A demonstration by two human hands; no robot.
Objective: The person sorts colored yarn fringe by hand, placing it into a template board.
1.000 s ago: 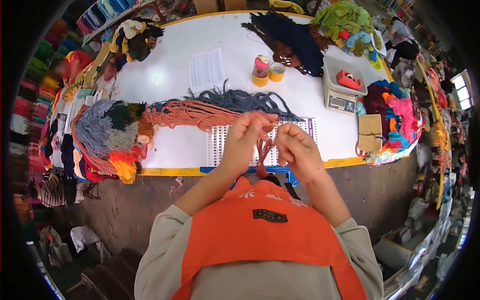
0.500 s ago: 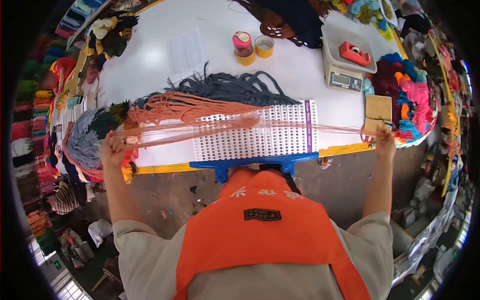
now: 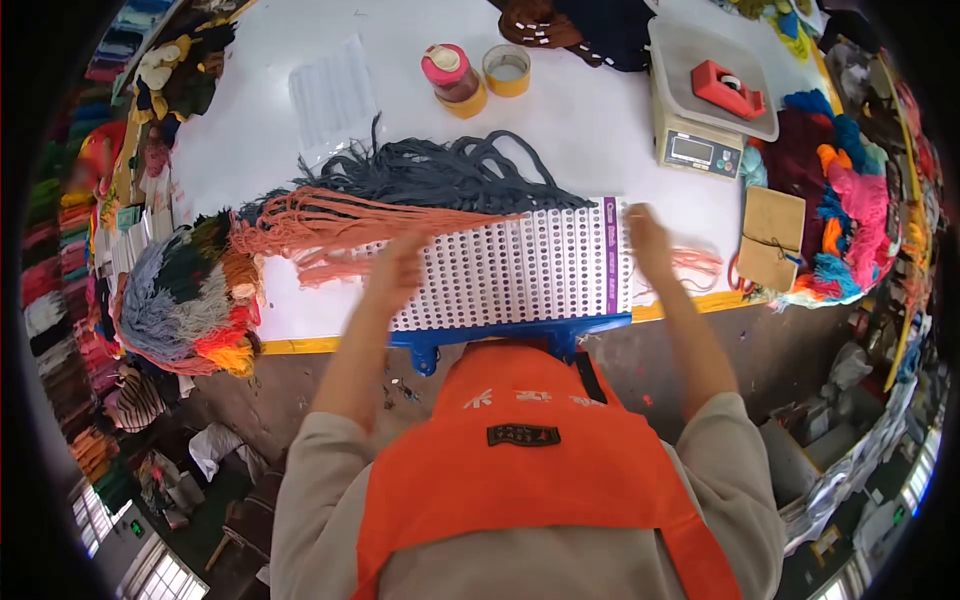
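A white perforated card with a purple strip [image 3: 500,265] lies at the table's front edge. My left hand [image 3: 397,272], blurred, is over the card's left end, next to salmon thread. My right hand [image 3: 648,240] is by the card's right end, its fingers smeared by motion. Salmon thread [image 3: 340,212] spreads from the left across the card's upper edge, and more salmon strands [image 3: 695,263] lie right of my right hand. Dark grey yarn [image 3: 450,170] is heaped behind the card. What either hand holds is hidden by blur.
A scale [image 3: 690,150] carries a tray with a red tape dispenser [image 3: 728,92]. Behind the yarn are a pink-lidded jar [image 3: 450,72] and a tape roll [image 3: 507,72]. A brown pad [image 3: 770,238] lies right. Multicoloured yarn bundles [image 3: 185,290] hang at the left.
Both hands have moved inward from far apart to the two ends of the card. The salmon strands stretched between them are no longer taut, and some now lie at the right.
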